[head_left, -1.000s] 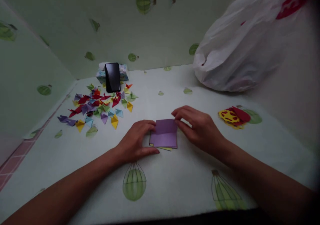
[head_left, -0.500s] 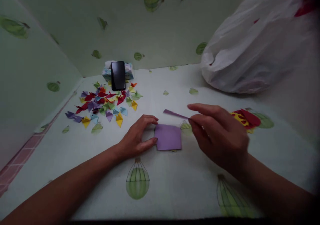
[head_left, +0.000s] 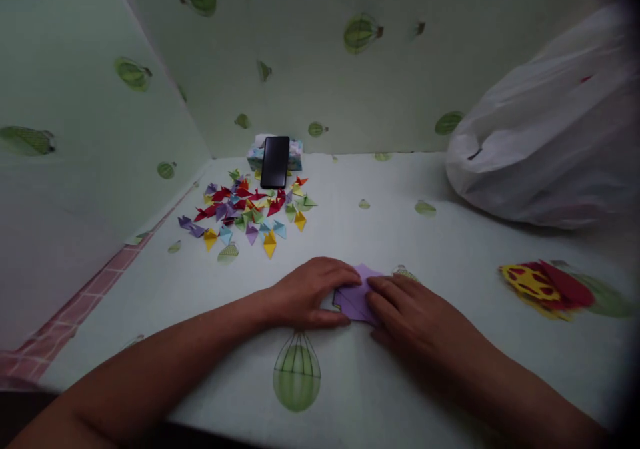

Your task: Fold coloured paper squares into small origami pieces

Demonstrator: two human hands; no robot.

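A purple piece of paper (head_left: 356,302) lies on the table between my hands, with a dark edge showing beneath it at the left. My left hand (head_left: 315,294) grips its left side, index finger at the top and thumb at the lower corner. From the right, my right hand (head_left: 413,306) presses its fingers, held together, onto the paper and covers much of it. Up to the left lie several small folded paper birds (head_left: 241,216) in red, purple, yellow, green and blue.
A black phone (head_left: 275,162) leans on a tissue box (head_left: 297,154) near the back wall. At the right, a large white plastic bag (head_left: 540,142) stands behind a red and yellow cut-out piece (head_left: 545,289). The cloth (head_left: 297,372) has a balloon print.
My right hand has come down and left to the purple paper; the thin folded purple piece it held raised is no longer seen apart. The view has turned slightly left.
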